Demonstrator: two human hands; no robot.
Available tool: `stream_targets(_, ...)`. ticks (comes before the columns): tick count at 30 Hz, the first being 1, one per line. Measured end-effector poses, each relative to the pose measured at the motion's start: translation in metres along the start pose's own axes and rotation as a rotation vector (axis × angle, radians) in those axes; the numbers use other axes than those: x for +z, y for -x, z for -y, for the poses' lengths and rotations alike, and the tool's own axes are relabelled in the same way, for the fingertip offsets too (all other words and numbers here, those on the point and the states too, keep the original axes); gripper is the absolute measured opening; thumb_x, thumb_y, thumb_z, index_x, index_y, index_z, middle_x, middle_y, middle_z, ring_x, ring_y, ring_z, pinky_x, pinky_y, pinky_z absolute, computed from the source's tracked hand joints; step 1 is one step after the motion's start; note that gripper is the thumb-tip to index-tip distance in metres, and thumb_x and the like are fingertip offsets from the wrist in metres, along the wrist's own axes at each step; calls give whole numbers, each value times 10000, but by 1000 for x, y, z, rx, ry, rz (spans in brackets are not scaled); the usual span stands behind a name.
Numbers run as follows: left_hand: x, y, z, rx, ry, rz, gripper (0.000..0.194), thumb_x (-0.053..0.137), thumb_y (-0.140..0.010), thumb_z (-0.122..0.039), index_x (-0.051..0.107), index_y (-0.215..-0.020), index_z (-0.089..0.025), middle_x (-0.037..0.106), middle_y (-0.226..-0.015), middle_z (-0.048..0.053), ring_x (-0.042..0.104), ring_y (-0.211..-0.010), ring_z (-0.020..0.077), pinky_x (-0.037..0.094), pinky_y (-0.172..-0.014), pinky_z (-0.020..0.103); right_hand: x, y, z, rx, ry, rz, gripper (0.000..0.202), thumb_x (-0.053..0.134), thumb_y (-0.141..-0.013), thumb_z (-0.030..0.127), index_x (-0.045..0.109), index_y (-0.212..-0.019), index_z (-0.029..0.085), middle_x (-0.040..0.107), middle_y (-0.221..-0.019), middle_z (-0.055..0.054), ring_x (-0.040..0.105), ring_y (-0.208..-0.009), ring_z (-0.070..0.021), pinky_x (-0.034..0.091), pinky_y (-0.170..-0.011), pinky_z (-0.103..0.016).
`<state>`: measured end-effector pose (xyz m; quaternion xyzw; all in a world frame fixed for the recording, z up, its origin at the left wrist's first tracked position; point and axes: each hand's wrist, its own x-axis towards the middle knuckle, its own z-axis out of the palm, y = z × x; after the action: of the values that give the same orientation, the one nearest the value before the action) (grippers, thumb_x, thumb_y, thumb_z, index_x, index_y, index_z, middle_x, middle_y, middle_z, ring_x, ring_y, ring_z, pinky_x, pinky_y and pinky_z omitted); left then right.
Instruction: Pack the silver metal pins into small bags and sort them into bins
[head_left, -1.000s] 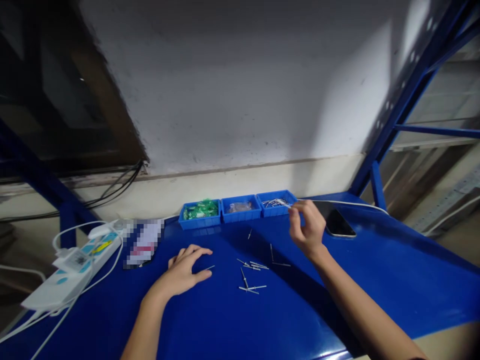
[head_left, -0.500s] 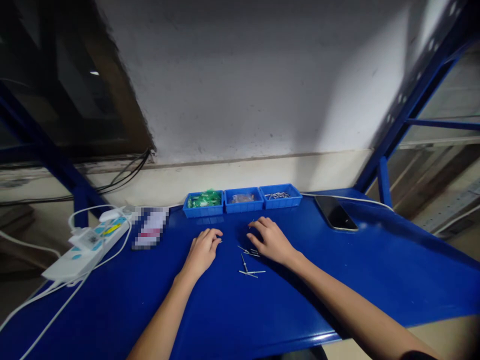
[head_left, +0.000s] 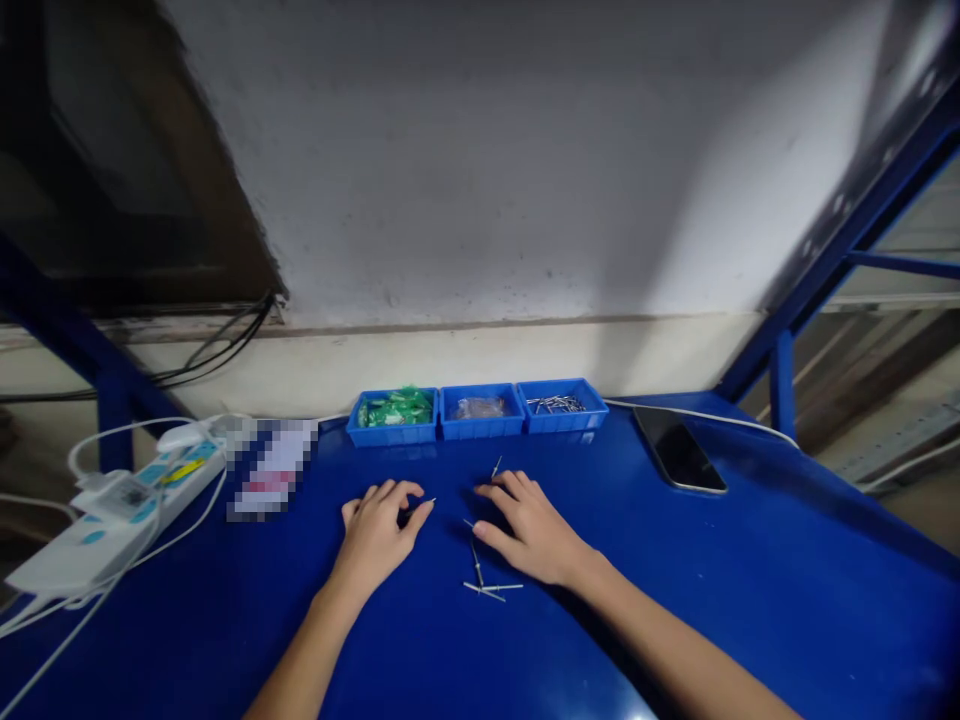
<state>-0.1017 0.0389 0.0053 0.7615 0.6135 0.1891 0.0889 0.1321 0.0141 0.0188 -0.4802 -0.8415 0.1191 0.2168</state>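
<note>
My left hand is over the blue tabletop, its thumb and index finger curled toward each other. A thin pale tip shows at the thumb; it looks like a blind rivet, mostly hidden by the fingers. My right hand has its fingers and thumb apart, low over several metal blind rivets. One rivet lies just beyond its fingertips, and the end of another shows at the thumb. Nearer to me, a few rivets lie crossed on the table. Part of the group is covered by the right hand.
Along the wall stand three blue bins: one with green bags, one with a clear bag, one with loose rivets. A phone lies at right. A white power strip with cables and a blurred packet are at left.
The view has tilted and shifted slightly. My left thumb and index finger have spread a little. My right hand has come nearer to me, and its thumb now covers some of the rivets.
</note>
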Motion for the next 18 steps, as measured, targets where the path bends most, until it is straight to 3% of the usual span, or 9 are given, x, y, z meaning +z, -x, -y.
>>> stream_targets(3, 0, 1, 2, 65, 50, 69, 228, 481, -832, -339, 602, -1024, -311, 615, -844, 16, 539, -887, 226, 311, -814, 396, 3, -1, -8, -16, 25, -4, 460, 366, -897, 527, 533, -1190, 214, 549, -1087, -111, 490, -991, -246, 380, -846, -420)
stream_targets(6, 3, 0, 2, 108, 105, 76, 223, 432, -846, -253, 613, -971, -289, 612, -842, 16, 548, -896, 218, 340, -810, 381, 6, -4, -12, -46, 65, -23, 429, 377, -903, 504, 557, -1152, 203, 570, -1070, -109, 509, -961, -233, 376, -824, -394)
stream_targets(13, 16, -15, -20, 146, 523, -6, 196, 478, -829, -334, 530, -953, -191, 616, -787, 20, 594, -731, 154, 447, -706, 286, 8, -11, -12, -170, 168, -178, 295, 496, -885, 355, 537, -1131, 198, 594, -983, -67, 518, -900, -195, 354, -769, -322)
stream_targets(18, 27, -30, -37, 172, 688, 82, 168, 498, -813, -336, 513, -869, -178, 591, -609, -26, 602, -641, 141, 449, -680, 265, 8, -10, -14, -199, 259, -225, 171, 477, -898, 292, 597, -961, 187, 588, -887, -60, 501, -825, -176, 312, -711, -296)
